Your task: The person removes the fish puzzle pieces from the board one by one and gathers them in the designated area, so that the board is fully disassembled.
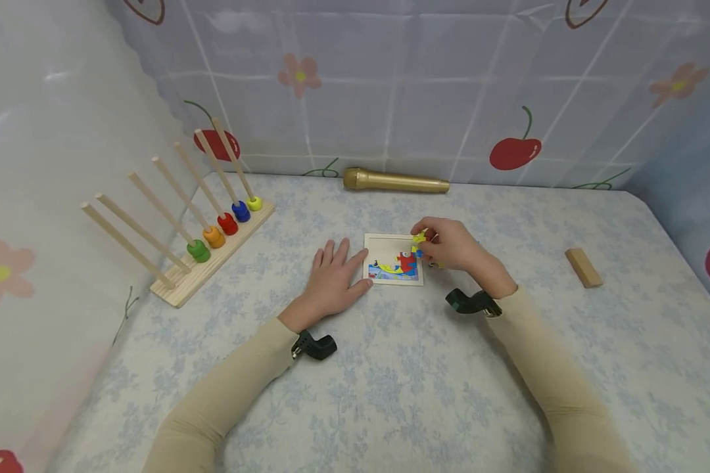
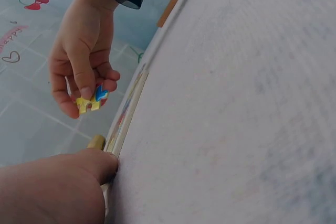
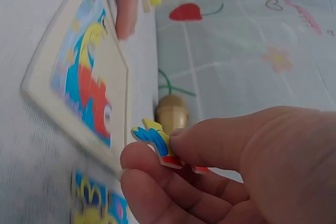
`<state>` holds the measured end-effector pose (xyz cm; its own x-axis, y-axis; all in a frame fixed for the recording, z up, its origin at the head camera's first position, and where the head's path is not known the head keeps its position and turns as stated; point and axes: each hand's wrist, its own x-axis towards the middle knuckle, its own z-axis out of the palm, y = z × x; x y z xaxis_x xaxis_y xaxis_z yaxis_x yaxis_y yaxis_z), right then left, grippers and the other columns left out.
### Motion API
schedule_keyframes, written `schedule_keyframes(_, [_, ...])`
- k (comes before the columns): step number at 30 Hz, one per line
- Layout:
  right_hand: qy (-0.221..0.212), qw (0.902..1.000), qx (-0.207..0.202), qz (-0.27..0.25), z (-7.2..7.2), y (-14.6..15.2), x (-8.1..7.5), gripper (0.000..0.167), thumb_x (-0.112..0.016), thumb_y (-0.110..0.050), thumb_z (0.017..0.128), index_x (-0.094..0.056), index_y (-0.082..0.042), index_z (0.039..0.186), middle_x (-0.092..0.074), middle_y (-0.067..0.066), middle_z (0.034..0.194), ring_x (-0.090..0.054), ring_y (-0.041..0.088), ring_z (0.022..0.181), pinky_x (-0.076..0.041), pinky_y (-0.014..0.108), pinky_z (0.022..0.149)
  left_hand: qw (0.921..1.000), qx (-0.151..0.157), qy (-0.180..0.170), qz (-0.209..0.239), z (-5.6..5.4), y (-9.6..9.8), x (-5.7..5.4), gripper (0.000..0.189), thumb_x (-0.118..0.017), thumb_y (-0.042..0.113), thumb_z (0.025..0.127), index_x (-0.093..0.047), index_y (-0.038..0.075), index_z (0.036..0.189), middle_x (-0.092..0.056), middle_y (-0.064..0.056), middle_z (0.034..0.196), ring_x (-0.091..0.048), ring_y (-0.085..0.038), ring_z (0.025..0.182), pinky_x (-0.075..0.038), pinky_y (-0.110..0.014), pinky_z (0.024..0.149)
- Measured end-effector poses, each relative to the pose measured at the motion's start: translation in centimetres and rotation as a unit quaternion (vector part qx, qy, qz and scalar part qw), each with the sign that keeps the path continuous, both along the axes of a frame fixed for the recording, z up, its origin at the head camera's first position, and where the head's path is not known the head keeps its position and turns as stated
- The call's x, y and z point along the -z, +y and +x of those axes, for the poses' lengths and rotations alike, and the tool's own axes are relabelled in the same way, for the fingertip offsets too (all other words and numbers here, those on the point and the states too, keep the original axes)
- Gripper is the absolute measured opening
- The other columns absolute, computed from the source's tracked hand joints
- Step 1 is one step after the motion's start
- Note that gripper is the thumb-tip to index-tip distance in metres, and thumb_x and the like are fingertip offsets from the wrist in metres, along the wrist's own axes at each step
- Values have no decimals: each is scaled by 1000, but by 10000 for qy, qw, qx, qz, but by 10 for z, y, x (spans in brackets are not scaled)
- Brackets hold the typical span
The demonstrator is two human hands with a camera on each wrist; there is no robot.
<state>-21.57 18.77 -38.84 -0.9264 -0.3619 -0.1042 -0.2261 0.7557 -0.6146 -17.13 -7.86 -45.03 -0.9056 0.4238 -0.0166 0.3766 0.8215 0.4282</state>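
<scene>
A small wooden jigsaw board (image 1: 384, 246) lies on the table, its lower part filled with picture pieces and the upper part showing bare wood. My left hand (image 1: 330, 284) rests palm down with fingers spread, its thumb and index finger touching the board's left edge. Over the board's right side, my right hand (image 1: 449, 244) pinches a yellow, blue and red jigsaw piece (image 3: 160, 142) between thumb and fingers. The piece (image 2: 90, 103) is held above the board in the left wrist view. Blurred loose jigsaw pieces (image 3: 90, 199) lie beside the board, partly hidden under the right hand.
Left of the board stands a wooden peg rack (image 1: 207, 270) with coloured beads on several of its upright rods. A gold microphone (image 1: 396, 181) lies along the table's back edge. On the right lies a wooden block (image 1: 583, 267). Patterned curtains surround the table.
</scene>
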Motion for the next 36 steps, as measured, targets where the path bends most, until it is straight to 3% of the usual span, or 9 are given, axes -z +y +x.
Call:
schedule_keyframes(12, [-382, 9978, 511, 180, 3, 55, 6, 30, -67, -7, 96, -61, 1, 124, -66, 18, 95, -65, 16, 68, -55, 26, 65, 10000, -10, -47, 13, 2, -1, -4, 64, -54, 44, 103, -38, 18, 159, -17, -25, 169, -3, -49, 158, -8, -64, 125])
schedule_keyframes(21, [-1025, 9896, 968, -298, 10, 69, 16, 32, -69, -8, 95, -55, 5, 121, -70, 15, 91, -68, 14, 67, -59, 26, 63, 10000, -6, -65, 36, 0, 0, 0, 64, -54, 44, 103, -39, 18, 159, -17, -24, 169, -3, -48, 158, -7, -64, 125])
schedule_keyframes(29, [-1116, 9833, 1281, -650, 12, 70, 24, 34, -66, -9, 96, -56, 7, 124, -69, 14, 92, -67, 11, 66, -59, 26, 62, 10000, 20, 16, 27, 0, -1, 0, 64, -54, 44, 103, -39, 18, 159, -18, -25, 169, -4, -50, 157, -9, -65, 124])
schedule_keyframes(36, [-895, 9867, 1323, -317, 13, 68, 27, 32, -67, -13, 96, -60, 4, 122, -67, 10, 84, -64, 12, 64, -55, 25, 58, 10000, 30, 11, -35, -1, 0, 2, 64, -53, 44, 103, -38, 18, 160, -16, -24, 169, -3, -49, 158, -9, -65, 124])
